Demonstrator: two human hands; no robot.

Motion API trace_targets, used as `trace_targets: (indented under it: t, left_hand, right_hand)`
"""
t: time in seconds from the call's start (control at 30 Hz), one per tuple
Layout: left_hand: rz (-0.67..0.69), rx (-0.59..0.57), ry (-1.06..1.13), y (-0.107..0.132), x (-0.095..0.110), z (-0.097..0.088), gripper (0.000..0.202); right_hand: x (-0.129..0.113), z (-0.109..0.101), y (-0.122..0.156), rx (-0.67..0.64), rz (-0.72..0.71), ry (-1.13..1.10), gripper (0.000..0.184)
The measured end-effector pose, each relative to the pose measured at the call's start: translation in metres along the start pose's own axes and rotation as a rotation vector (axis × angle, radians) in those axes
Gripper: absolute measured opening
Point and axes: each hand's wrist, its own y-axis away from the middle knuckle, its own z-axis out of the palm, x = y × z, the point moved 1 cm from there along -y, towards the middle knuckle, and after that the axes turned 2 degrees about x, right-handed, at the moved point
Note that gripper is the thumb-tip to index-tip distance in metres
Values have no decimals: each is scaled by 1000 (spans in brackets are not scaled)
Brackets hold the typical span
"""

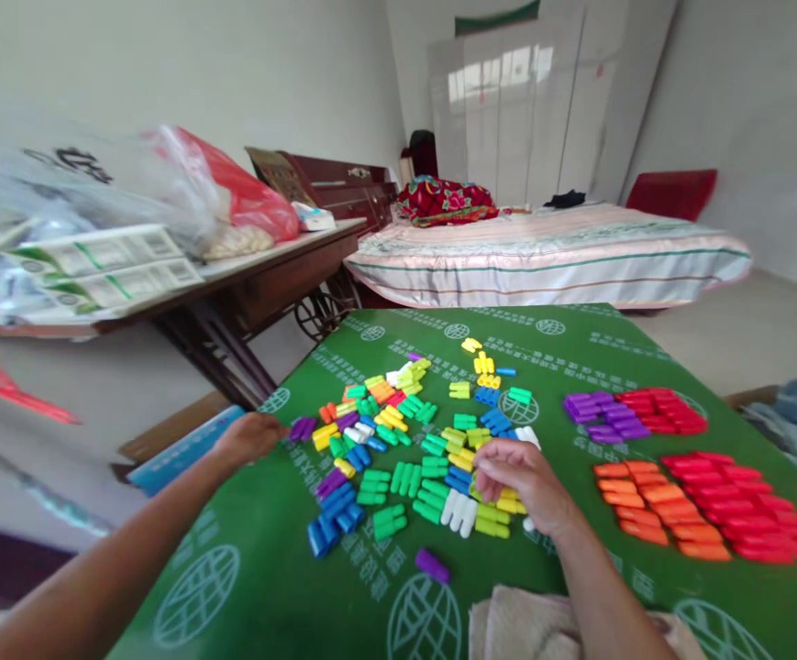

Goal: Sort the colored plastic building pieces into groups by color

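The left hand (250,439) is just beside the leftmost purple pieces (303,428) on the green tabletop (288,577), while the right hand (520,478) curves over yellow-green pieces (492,522) (whether either is clamped on anything, I cannot tell).

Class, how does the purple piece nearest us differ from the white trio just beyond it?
The purple piece is single; the white trio is three side by side. The purple piece lies apart; the white trio sits close among other colours. Both lie on the green tabletop.

Striped bed (563,252) before pale wardrobe (508,128)
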Motion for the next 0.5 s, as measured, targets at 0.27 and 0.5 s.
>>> trace_targets:
  t: [0.27, 0.5]
  left_hand:
    - [58, 12, -329, -4, 10, 10, 28]
    - [45, 5, -415, -5, 16, 18, 32]
  right_hand:
    - [7, -6, 5, -30, 17, 51, 37]
    - [7, -5, 5, -36, 20, 39, 36]
